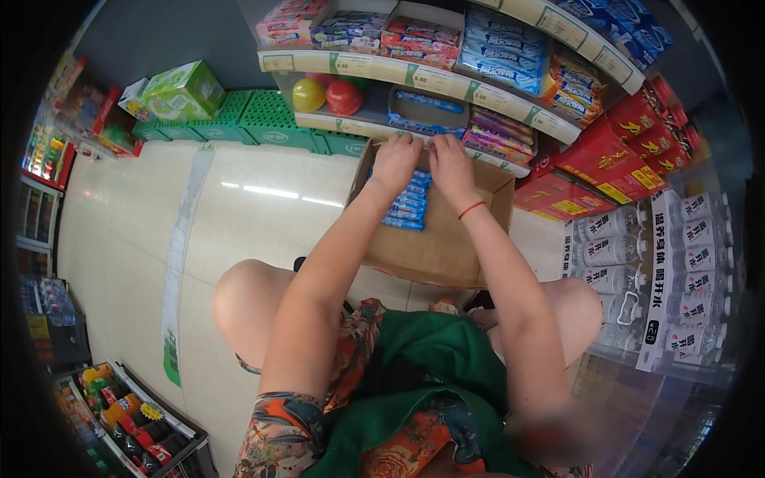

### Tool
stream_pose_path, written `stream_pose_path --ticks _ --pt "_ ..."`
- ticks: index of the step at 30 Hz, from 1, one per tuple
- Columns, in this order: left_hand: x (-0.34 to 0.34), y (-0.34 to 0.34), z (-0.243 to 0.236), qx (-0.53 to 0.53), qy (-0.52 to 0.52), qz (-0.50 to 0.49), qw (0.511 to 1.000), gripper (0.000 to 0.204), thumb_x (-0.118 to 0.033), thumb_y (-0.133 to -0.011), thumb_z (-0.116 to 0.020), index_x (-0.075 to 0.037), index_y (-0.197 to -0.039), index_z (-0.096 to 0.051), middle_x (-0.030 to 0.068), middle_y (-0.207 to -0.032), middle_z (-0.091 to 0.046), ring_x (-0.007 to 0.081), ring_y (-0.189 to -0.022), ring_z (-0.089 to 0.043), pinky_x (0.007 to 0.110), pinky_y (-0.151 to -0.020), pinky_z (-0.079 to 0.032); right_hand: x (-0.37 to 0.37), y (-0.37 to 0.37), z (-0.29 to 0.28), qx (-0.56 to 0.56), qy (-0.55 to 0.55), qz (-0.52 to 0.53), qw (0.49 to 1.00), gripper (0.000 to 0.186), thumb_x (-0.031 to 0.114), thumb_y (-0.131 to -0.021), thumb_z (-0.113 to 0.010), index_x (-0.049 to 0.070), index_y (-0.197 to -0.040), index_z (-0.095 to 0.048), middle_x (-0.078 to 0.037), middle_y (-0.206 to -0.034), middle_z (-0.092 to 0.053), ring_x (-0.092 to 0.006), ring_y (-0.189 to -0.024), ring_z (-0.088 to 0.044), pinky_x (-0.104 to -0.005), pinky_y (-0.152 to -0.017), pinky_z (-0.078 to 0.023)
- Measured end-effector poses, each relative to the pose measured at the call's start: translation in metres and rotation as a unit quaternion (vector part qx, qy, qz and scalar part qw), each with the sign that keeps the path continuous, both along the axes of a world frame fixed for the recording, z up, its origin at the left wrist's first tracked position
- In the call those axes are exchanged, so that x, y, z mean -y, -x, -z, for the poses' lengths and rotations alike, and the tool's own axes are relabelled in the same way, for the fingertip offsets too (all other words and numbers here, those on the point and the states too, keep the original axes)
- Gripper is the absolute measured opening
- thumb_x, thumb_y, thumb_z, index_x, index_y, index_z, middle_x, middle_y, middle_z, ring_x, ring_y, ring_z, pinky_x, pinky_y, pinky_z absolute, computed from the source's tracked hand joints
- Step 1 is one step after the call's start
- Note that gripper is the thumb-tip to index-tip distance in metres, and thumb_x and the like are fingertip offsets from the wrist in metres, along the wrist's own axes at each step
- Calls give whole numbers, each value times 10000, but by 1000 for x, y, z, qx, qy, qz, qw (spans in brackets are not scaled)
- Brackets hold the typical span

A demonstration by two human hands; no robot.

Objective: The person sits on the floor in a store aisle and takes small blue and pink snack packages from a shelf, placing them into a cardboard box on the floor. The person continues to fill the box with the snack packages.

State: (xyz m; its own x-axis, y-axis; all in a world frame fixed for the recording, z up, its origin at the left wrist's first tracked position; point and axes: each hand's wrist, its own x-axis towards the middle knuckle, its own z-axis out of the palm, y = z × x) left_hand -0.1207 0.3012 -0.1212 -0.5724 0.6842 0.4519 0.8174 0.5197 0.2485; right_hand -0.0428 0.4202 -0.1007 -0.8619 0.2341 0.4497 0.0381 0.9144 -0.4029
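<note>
An open cardboard box (pixel 466 239) stands in front of my knees. Several blue candy sticks (pixel 408 209) lie in a row along its left side. Both my hands are over the far end of the box, close together. My left hand (pixel 396 163) has its fingers bent and pressed together. Beside it, my right hand (pixel 453 171), with a red string at the wrist, is closed in a similar pinch. What sits between the fingertips is too small to make out. Just beyond them, on the lowest shelf, a blue display box (pixel 426 126) holds a blue stick pack.
Shelves (pixel 434 77) of packaged sweets rise beyond the box. Red cartons (pixel 613 151) and bottled water (pixel 610 251) stand at the right. Green plastic crates (pixel 275 119) line the wall at far left. A drinks bin (pixel 139 418) is at lower left.
</note>
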Motion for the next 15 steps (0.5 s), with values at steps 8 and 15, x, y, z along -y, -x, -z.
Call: stream_pose_path --ticks 8,15 --pt "-18 37 -20 -34 -33 20 999 253 -26 -732 -535 -37 -970 -621 116 -918 -575 306 -894 -533 371 -791 -460 -31 24 -6 -35 -64 6 997 241 21 -796 -514 23 -1027 -584 -142 -986 -560 -315 -953 -540 -392 -837 -454" --pt "-45 66 -18 -42 56 -11 997 315 -18 -716 -529 -43 -1014 -628 117 -1066 -590 293 -1045 -518 410 -922 -400 -49 53 2 52 -41 33 997 263 56 -825 -471 -1 -1061 -572 -188 -1152 -553 -372 -912 -592 -440 -788 -495"
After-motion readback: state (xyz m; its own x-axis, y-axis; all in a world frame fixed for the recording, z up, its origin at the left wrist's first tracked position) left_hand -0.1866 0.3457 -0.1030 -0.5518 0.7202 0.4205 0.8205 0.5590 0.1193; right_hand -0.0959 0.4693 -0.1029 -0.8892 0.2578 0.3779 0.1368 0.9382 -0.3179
